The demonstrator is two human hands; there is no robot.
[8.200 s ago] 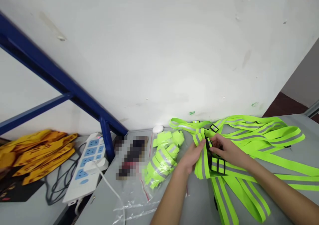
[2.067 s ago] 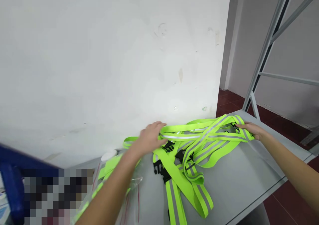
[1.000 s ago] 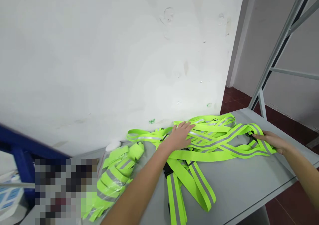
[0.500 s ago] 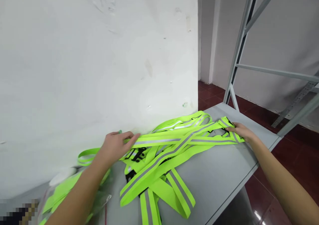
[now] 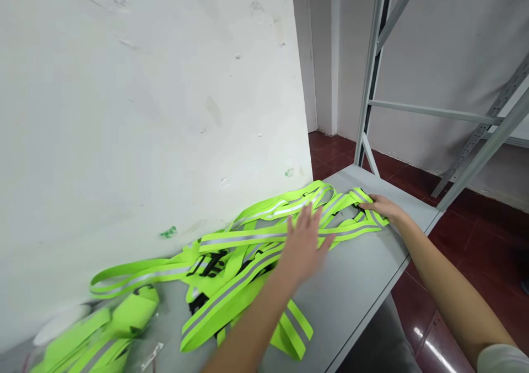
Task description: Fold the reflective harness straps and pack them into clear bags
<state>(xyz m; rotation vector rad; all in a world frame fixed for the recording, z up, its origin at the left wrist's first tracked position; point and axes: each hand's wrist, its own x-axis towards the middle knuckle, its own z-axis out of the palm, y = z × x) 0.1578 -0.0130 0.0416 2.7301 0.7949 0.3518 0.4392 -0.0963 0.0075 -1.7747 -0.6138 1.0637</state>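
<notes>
Neon-yellow reflective straps [image 5: 242, 239] with silver stripes and black buckles [image 5: 212, 264] lie in an overlapping heap along the wall. My left hand [image 5: 303, 249], slightly blurred, is over the middle of the heap with its fingers spread and nothing held; whether it touches the straps I cannot tell. At the heap's right end my right hand [image 5: 386, 207] grips the folded end of a reflective strap [image 5: 374, 219], its fingers partly hidden behind the fabric. One strap loop reaches out to the left along the wall.
Clear plastic bags [image 5: 151, 356] with folded yellow straps lie at the lower left, beside a white rounded object [image 5: 61, 324]. A white wall [image 5: 165, 114] borders the grey tabletop [image 5: 351, 274]. A metal rack frame [image 5: 372, 75] rises at the table's far right end.
My left hand has let go of the strap at the left and moved right, over the middle of the heap. My right hand keeps its hold. The view has shifted right.
</notes>
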